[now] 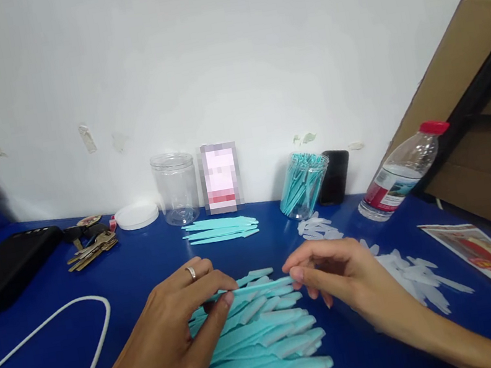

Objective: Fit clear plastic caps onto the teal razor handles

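We saw that the left hand [189, 325], which wore a silver ring [191, 273], held one end of a slender, flat turquoise strip [262, 286] between the thumb and the index finger. The right hand [336, 263] held the other end in a narrow pinch, so this strip was nearly level between both hands. Just below the hands we noticed a large loose pile of similar turquoise strips [263, 347], which lay on the dark blue table [138, 274]. To the right of the right hand there was a scattered heap of translucent whitish strips [414, 278]. Beyond the right hand we saw a clear jar filled with turquoise pieces [305, 189]; beyond the left hand stood a clear cylindrical jar [175, 189], beside a round white lid [137, 216].
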Tool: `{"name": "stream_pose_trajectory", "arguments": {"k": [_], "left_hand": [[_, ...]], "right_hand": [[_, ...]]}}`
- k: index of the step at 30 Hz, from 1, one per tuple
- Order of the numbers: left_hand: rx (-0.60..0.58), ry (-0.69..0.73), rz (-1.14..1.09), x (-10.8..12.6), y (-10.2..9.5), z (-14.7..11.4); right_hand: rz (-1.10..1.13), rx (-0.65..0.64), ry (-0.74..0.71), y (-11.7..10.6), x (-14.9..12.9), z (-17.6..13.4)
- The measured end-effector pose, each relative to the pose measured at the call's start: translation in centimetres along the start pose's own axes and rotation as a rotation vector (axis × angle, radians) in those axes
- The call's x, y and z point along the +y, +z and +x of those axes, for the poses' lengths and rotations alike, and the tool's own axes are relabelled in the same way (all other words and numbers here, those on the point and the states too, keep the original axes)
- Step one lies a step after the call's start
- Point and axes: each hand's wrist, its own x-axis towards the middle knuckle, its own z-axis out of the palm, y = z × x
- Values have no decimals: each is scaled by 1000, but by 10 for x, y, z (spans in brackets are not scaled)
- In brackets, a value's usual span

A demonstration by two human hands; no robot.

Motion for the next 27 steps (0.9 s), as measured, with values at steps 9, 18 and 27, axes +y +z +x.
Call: {"name": "stream_pose_trajectory", "arguments": {"k": [9,18,27], "left_hand": [[9,118,201,-3,-1,-4],[-8,150,258,-5,-2,-3],[-100,97,332,-16,2,-11]], "right_hand": [[-54,-37,25,9,1,-4],[-325,122,-151,-3,7,0],[-1035,394,-244,-71,-2,25]]}}
